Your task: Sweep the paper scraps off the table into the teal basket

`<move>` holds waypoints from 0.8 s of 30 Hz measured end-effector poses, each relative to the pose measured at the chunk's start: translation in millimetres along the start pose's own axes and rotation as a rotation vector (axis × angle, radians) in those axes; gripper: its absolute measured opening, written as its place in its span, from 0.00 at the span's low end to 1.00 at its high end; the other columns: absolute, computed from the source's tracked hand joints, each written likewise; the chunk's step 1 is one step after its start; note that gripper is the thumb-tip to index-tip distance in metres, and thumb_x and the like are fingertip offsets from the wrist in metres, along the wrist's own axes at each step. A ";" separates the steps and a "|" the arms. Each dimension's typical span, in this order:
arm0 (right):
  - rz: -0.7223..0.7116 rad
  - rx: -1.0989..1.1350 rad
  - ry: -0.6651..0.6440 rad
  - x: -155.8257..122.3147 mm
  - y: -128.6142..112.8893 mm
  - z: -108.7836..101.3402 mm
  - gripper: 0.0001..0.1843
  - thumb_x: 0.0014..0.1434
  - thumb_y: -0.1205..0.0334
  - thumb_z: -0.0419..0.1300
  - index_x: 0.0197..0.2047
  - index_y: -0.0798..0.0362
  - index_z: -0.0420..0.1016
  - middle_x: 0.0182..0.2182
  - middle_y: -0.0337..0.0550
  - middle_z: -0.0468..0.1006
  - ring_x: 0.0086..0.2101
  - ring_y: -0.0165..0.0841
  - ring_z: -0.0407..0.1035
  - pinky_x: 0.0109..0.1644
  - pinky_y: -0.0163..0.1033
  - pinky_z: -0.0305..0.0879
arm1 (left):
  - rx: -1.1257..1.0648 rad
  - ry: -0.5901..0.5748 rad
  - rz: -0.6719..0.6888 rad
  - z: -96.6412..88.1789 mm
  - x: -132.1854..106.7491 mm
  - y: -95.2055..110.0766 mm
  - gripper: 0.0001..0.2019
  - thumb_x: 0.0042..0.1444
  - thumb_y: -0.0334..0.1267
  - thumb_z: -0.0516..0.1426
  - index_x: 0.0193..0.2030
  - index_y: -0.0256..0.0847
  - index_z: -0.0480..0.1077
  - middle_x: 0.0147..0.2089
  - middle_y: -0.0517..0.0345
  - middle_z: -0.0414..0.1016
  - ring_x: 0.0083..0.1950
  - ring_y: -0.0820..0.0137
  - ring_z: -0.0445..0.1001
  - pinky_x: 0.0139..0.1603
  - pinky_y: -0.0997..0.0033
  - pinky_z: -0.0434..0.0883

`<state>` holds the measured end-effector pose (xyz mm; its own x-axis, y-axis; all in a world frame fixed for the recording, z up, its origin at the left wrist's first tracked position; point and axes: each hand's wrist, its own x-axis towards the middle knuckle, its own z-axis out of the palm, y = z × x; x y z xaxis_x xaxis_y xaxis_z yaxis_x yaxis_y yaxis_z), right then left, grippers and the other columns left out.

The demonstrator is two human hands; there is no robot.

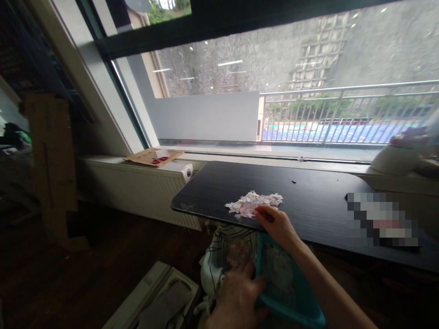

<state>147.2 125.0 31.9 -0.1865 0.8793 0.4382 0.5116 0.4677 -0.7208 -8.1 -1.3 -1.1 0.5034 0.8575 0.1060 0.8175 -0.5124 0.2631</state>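
A loose pile of small white and pinkish flakes, like scraps of paper or plastic [252, 203], lies near the front edge of the black tabletop [318, 192]. At its near right side is my right hand [276, 221], fingers curled and tips together; whatever is between them is hidden. Lower down, my left hand [240, 290] is blurred, beside the left wall of a teal bin [308, 304], with some fingers over its rim. Pale pieces [279, 269] show inside the bin. Just beyond the left fingers is a pinkish-white clump [238, 252] against a white, dark-lined cloth or bag [219, 244].
Red-handled scissors [160, 160] lie on brown cardboard [140, 156] above the radiator [147, 187]. A blurred-out object [382, 219] is on the table's right. Cardboard [51, 169] stands at left, and an open pale box [164, 294] sits below. A window fills the back.
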 end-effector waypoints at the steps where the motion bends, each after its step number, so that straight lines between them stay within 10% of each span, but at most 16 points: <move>1: 0.000 0.000 -0.005 0.2 -0.2 0.0 0.14 0.56 0.55 0.57 0.40 0.52 0.78 0.30 0.41 0.80 0.28 0.32 0.72 0.33 0.35 0.67 | 0.000 -0.001 -0.002 -0.5 0.1 0.3 0.11 0.46 0.46 0.61 0.36 0.46 0.70 0.42 0.56 0.68 0.44 0.58 0.68 0.41 0.64 0.66; 24: 0.004 0.060 -0.069 -0.6 -1.8 -1.5 0.13 0.54 0.55 0.58 0.38 0.51 0.79 0.30 0.41 0.81 0.29 0.33 0.72 0.34 0.36 0.68 | -0.009 -0.022 -0.002 -8.2 0.5 3.3 0.11 0.47 0.44 0.63 0.35 0.45 0.69 0.43 0.55 0.68 0.46 0.57 0.68 0.43 0.62 0.66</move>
<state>147.6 123.5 33.7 -0.2428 0.8845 0.3984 0.4615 0.4666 -0.7545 -7.4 -2.1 7.7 0.5078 0.8574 0.0840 0.8160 -0.5100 0.2723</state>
